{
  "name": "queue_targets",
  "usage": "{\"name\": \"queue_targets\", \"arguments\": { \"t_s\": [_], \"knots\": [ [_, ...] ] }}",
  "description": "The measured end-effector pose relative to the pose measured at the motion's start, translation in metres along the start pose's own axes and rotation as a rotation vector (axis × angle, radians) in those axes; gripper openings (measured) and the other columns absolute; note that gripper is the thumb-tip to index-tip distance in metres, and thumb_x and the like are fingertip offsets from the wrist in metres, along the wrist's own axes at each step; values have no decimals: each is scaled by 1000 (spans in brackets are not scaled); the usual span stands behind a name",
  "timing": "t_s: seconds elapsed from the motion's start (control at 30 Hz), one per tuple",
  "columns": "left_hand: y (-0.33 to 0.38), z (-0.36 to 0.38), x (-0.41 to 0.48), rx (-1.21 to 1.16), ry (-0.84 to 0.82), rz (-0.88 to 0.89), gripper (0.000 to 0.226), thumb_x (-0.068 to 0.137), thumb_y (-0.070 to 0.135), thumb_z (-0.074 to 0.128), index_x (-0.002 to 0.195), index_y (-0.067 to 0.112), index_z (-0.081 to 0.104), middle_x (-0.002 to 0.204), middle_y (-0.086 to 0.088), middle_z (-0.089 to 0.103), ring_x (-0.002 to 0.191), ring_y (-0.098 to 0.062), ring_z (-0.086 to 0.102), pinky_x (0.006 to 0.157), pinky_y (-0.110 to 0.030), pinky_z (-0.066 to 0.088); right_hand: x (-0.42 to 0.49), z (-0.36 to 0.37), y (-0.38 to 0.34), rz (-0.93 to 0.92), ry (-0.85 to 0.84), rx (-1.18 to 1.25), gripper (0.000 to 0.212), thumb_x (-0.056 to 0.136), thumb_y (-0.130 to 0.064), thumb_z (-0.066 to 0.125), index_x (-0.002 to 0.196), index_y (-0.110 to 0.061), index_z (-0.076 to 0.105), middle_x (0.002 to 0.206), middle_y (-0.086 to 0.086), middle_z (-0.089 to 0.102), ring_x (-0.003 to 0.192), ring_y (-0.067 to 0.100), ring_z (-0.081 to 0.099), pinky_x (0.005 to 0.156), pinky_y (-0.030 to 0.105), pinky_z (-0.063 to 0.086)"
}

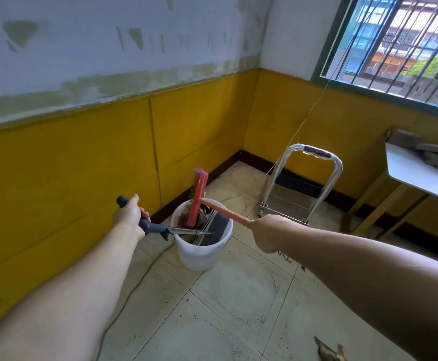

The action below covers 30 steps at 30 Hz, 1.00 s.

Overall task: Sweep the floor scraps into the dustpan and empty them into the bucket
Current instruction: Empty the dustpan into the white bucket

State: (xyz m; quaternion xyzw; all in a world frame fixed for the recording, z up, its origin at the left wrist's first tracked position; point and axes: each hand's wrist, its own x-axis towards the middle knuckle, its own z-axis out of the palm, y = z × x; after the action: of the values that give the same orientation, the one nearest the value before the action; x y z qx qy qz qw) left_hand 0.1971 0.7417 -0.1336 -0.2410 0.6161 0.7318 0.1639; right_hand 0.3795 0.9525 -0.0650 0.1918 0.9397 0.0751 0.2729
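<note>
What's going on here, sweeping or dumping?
Dumping. A person is emptying the dustpan into the white bucket. The left hand grips the dustpan's long handle, and the pan is tilted inside the bucket's mouth. The right hand holds the red broom by its handle, with the broom head in the bucket beside the pan, apparently brushing it out. Debris shows inside the bucket. One scrap lies on the floor tiles, so the sweeping looks unfinished.

Yellow-panelled walls point(82, 157), tiled floor point(238, 295) — barred window point(400, 40)
</note>
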Motion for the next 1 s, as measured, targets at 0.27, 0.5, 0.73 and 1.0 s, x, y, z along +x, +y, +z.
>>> {"name": "queue_targets", "arguments": {
  "t_s": [0.27, 0.5, 0.73, 1.0],
  "knots": [
    [1, 1, -4, 468, 66, 249, 59, 90, 5, 61, 140, 10, 28, 134, -20, 50, 104, -36, 60, 85, -48, 52, 8, 13, -14, 15, -23, 33, 44, 88, -4, 52, 132, -7, 52, 71, -2, 45, 58, 9, 43, 56, 21, 42],
    [-4, -18, -12, 1207, -132, 634, 69, 89, 37, 64, 148, 17, 35, 160, -2, -3, 139, -32, 32, 96, -45, 47, 8, 3, -9, -4, 26, 8, 45, 90, -5, 50, 135, -8, 50, 75, -1, 50, 69, 11, 51, 55, 20, 43],
    [3, -35, -12, 1686, -334, 729, 78, 70, 60, 73, 131, 22, 42, 156, -5, -2, 138, -34, 28, 106, -46, 41, 11, 4, -6, 22, 15, 20, 56, 87, -4, 49, 142, -12, 43, 92, 2, 58, 60, 9, 47, 54, 21, 43],
    [4, -17, -23, 2193, -320, 1155, 27, 91, 43, 49, 111, 27, 57, 126, 1, 58, 134, -23, 39, 118, -55, 7, 13, 20, 0, 54, 25, 91, 52, 89, -6, 51, 140, -15, 45, 73, -2, 49, 60, 9, 48, 50, 20, 42]
  ]
}}
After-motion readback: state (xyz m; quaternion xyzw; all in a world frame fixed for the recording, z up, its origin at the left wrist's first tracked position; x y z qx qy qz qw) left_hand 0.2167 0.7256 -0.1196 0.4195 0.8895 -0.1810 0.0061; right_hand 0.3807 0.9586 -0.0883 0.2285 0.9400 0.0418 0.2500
